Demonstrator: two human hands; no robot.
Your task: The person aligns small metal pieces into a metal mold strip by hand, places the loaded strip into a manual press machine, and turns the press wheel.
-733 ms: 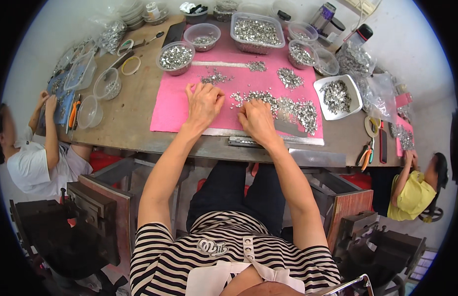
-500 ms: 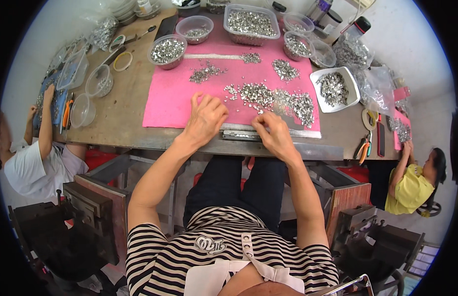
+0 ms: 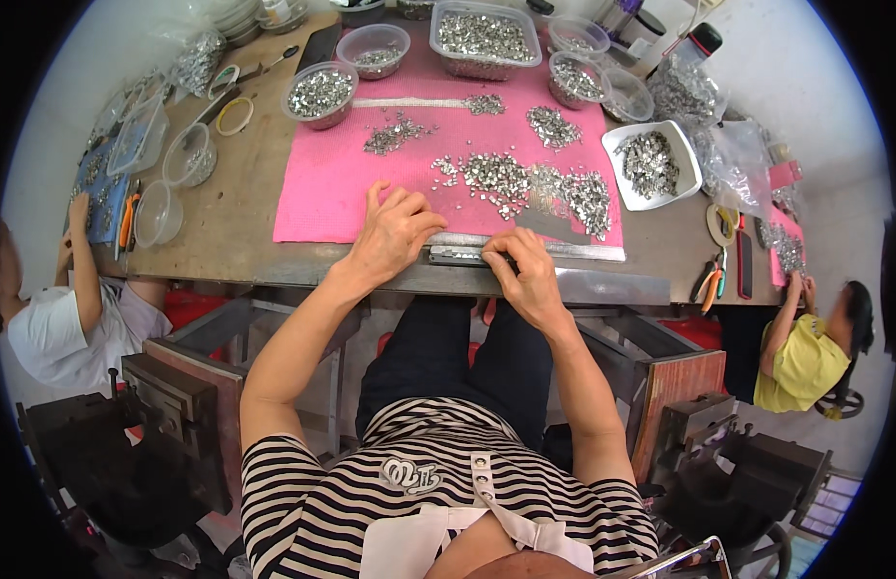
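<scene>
A narrow metal bar (image 3: 456, 256) with a row of small pieces along it lies at the table's front edge. My right hand (image 3: 530, 275) is at its right end, fingers bent and tips pressed together; anything between them is too small to make out. Left of the bar, my left hand (image 3: 392, 232) hovers over the pink mat (image 3: 318, 198), index finger raised, the other fingers curled toward the thumb; whether a small piece is in them is hidden. Beyond my hands a loose heap of small silver metal pieces (image 3: 496, 180) spreads on the mat, beside a thin grey plate (image 3: 552, 227).
Tubs of silver pieces (image 3: 321, 95) stand along the back, with a large rectangular container (image 3: 485, 39) among them. At right are a white square bowl (image 3: 651, 166) and pliers (image 3: 706, 282). Another person (image 3: 77, 323) works at left, one in yellow (image 3: 805, 357) at right.
My right hand has shifted slightly left along the bar. My left hand stays nearly in place. The whole view has moved a little. The person at left has lowered a hand.
</scene>
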